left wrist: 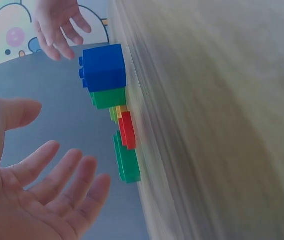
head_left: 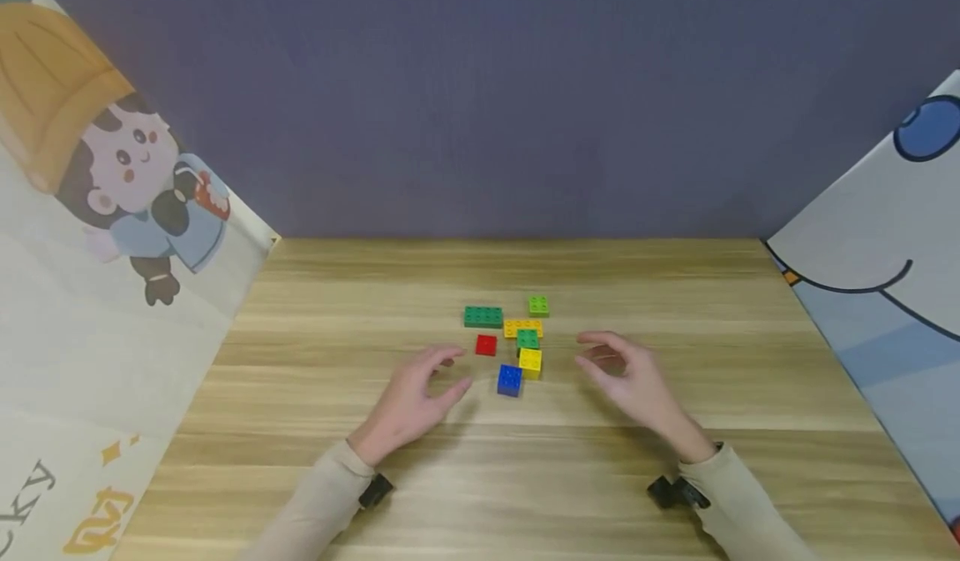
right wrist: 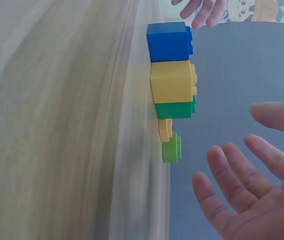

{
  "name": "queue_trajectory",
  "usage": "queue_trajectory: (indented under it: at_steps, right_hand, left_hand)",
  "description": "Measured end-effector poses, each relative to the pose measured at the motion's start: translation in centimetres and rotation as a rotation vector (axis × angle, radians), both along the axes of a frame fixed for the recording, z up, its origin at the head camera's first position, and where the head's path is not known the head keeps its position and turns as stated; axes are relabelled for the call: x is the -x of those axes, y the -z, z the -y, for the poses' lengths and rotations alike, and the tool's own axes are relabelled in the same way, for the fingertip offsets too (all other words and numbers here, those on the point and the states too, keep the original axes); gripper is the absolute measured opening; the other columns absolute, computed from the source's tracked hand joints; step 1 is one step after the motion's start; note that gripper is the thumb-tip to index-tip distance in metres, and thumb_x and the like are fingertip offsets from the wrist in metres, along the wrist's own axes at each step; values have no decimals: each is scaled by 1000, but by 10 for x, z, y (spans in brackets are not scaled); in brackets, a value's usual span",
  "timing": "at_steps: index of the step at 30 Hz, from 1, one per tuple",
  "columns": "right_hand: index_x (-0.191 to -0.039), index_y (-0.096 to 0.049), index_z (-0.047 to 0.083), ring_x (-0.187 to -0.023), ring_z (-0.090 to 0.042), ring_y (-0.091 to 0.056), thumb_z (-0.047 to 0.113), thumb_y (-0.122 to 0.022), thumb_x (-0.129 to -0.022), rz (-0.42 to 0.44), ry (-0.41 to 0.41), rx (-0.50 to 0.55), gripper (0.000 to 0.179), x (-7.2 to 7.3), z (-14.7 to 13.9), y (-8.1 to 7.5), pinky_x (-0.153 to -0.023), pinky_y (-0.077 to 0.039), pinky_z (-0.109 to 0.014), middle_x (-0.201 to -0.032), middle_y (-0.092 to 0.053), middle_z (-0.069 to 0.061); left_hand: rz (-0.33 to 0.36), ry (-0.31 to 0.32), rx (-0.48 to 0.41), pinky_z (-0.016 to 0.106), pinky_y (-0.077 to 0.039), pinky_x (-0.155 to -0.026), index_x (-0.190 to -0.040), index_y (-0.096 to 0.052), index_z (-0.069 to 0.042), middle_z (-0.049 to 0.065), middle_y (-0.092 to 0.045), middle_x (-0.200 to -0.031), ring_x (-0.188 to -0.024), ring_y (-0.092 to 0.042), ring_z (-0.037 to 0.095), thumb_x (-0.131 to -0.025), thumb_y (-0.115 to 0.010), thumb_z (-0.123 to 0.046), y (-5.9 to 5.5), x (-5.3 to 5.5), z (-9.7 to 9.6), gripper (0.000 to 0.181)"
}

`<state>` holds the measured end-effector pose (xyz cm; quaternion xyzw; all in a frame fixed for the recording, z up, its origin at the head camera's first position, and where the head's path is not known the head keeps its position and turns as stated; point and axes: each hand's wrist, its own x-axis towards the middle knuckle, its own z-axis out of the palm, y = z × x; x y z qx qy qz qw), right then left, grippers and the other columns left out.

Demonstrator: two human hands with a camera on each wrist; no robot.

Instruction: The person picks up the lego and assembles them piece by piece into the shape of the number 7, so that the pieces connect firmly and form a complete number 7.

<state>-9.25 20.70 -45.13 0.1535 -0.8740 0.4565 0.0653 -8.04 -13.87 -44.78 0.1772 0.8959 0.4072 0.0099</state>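
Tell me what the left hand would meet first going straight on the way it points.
Most likely the red brick, just beyond the left hand in the head view. The hand seems raised off the table, though, so it could pass over the brick.

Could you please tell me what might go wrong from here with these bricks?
The blue brick and the square yellow brick sit close together, so fingers taking one might nudge the other. The red brick is low and flat, so could be awkward to pinch. The left hand and right hand are on opposite sides and might bump if both reach in.
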Motion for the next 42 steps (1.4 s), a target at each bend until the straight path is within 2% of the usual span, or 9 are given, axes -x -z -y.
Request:
queue_trajectory:
  at_steps: [5, 10, 17, 22, 35, 42]
  right_hand:
    - [-130, -72, 3, -98, -24, -77, 11, -79, -96, 33, -21, -22, 36, 3, 8, 3, -88, -64, -41, -120, -79, -15]
    - [-129, -72, 2, -97, -24, -77, 11, -79, -96, 56, -43, 3, 35, 5, 14, 7, -86, -64, -37, -118, -79, -16]
    - [-129, -72, 2, -96, -23, -77, 10, -81, -95, 82, -60, 6, 36, 10, 24, 11, -87, -64, -38, -115, -79, -15]
    - [-129, -71, 2, -94, -20, -76, 9, -81, -94, 105, -73, 1, 37, 12, 29, 12, -86, -64, -35, -110, -80, -13]
    - [-132, -71, 6, -96, -19, -76, 10, -81, -95, 142, -124, 27, 38, 17, 37, 16, -85, -62, -27, -123, -77, -14]
    - [-132, -71, 6, -97, -20, -76, 10, -81, -95, 171, -125, 39, 39, 17, 38, 16, -85, -62, -26, -125, -76, -14]
  left_hand:
    - [-16, 25, 32, 48, -57, -104, -142, -65, -10, 7, -71, -139, -121, -69, 25, -98, -78, -27, 1, 1, -7, 49]
    - [-32, 41, 92, 48, -57, -105, -144, -65, -13, 4, -70, -142, -122, -68, 25, -99, -77, -30, -2, 4, -14, 50]
    - [-53, 84, 90, 47, -58, -104, -142, -66, -12, 6, -71, -140, -122, -69, 26, -99, -77, -29, -3, 9, -23, 47]
    - [-38, 108, 89, 48, -58, -104, -142, -66, -11, 7, -71, -140, -123, -70, 27, -99, -77, -27, -3, 12, -30, 47]
    - [26, 99, 117, 51, -55, -108, -140, -67, -11, 7, -70, -140, -128, -67, 29, -98, -78, -29, -2, 19, -42, 48]
    - [36, 125, 130, 49, -55, -109, -138, -69, -11, 7, -71, -140, -129, -68, 28, -95, -81, -30, 2, 22, -44, 48]
